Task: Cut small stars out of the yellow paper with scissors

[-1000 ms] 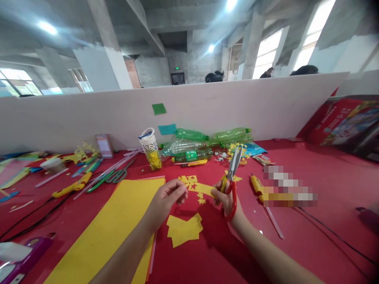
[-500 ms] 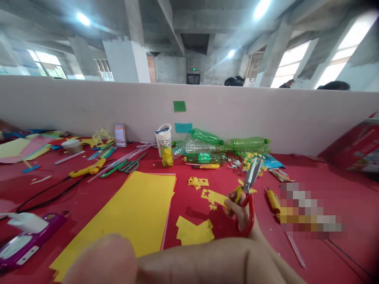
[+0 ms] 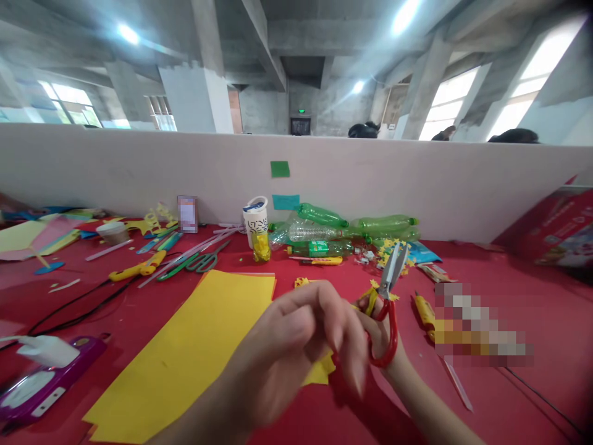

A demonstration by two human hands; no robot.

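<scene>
My left hand (image 3: pixel 296 346) is over the middle of the table, slightly blurred, its fingers loosely curled and apart with nothing seen between them. Beside its fingertips, my right hand (image 3: pixel 377 324) holds red-handled scissors (image 3: pixel 391 278), blades pointing up and parted. Some yellow paper (image 3: pixel 370 301) shows at the right hand's fingers; the rest of it is hidden behind my left hand. Large yellow sheets (image 3: pixel 194 346) lie at left, and yellow scraps (image 3: pixel 319 372) are partly covered by my left hand. Small yellow stars (image 3: pixel 393 253) are heaped behind the scissors.
Green and clear bottles (image 3: pixel 319 232), a white cup (image 3: pixel 256 222) and a yellow cutter (image 3: pixel 324 261) are near the white partition (image 3: pixel 208 167). Green scissors (image 3: pixel 204 261), a yellow glue gun (image 3: pixel 139 267) and a purple power strip (image 3: pixel 60 377) are at left; another yellow tool (image 3: pixel 425 312) is at right.
My left hand has moved up and forward from the near edge to beside my right hand, now covering the cut strip and scraps. The scissors remain in my right hand.
</scene>
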